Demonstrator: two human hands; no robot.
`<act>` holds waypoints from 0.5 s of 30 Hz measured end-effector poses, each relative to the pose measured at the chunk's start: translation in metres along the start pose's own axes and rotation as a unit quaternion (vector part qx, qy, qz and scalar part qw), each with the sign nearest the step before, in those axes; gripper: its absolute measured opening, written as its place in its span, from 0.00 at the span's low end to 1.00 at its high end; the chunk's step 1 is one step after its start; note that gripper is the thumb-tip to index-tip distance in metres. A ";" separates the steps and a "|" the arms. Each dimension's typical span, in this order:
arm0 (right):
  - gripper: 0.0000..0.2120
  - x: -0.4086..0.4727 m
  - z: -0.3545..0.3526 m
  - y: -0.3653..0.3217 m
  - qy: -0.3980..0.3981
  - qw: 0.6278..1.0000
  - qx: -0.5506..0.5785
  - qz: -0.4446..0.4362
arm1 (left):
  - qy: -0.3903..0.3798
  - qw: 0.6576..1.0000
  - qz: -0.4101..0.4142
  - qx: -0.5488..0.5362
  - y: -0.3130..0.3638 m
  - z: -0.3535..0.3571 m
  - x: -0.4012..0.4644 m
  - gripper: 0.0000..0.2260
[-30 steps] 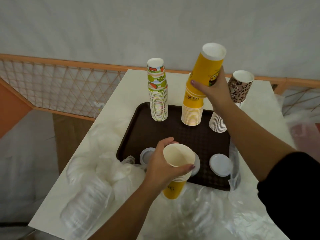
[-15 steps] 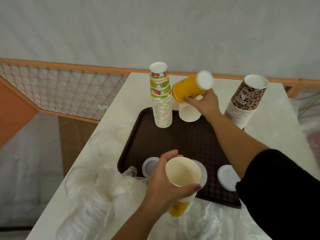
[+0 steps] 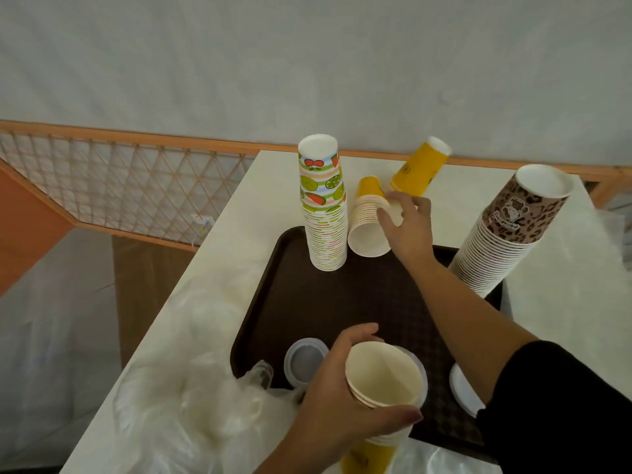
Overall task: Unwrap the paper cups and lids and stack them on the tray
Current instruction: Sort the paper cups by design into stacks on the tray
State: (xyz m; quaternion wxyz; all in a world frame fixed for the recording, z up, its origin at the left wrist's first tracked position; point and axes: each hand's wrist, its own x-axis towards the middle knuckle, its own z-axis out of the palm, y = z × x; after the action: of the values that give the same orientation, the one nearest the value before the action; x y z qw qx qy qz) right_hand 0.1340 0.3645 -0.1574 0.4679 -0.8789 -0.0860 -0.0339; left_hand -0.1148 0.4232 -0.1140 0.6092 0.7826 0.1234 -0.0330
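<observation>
- Toppling since a moment ago, the yellow stack has come apart: the lower yellow stack (image 3: 371,222) is lying on its side at the tray's far edge, mouth toward me, and the top yellow cups (image 3: 420,167) are tipping away onto the table (image 3: 239,213) beyond my fingertips.
- I am working over the brown tray (image 3: 342,302), which is lying between my two hands.
- To the right of my reaching hand the leopard-print stack (image 3: 506,234) is leaning; to its left the fruit-print stack (image 3: 323,206) is standing upright.
- My right hand (image 3: 407,227) is spreading its fingers loosely against the fallen cups, holding nothing.
- My left hand (image 3: 342,388) is curling round a short nest of yellow cups (image 3: 383,381), mouth up, just above the near rim.
- Paper cups are light, thin-walled and easily crushed, so I am judging the ribbed band of rims the firmest place to grip.
- Small lids (image 3: 305,360) are lying beside my left hand.
</observation>
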 end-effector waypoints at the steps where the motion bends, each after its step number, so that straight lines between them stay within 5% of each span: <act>1: 0.19 0.003 0.001 -0.004 -0.032 0.999 -0.024 0.001 | 0.007 1.000 -0.008 -0.007 -0.001 0.000 0.001 0.37; 9: 0.46 0.051 0.022 -0.019 -0.202 0.949 -0.006 0.242 | 0.026 0.983 -0.171 -0.062 -0.014 -0.010 0.028 0.15; 15: 0.43 0.063 0.035 -0.008 -0.200 0.941 0.081 0.262 | 0.038 0.975 -0.205 -0.077 -0.028 -0.016 0.042 0.14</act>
State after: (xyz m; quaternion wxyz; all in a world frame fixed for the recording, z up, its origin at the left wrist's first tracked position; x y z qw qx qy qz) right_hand 0.1935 0.4052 -0.1613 0.5030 -0.8182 0.0533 0.2733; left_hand -0.0822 0.4509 -0.1446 0.6424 0.6923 0.3070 -0.1178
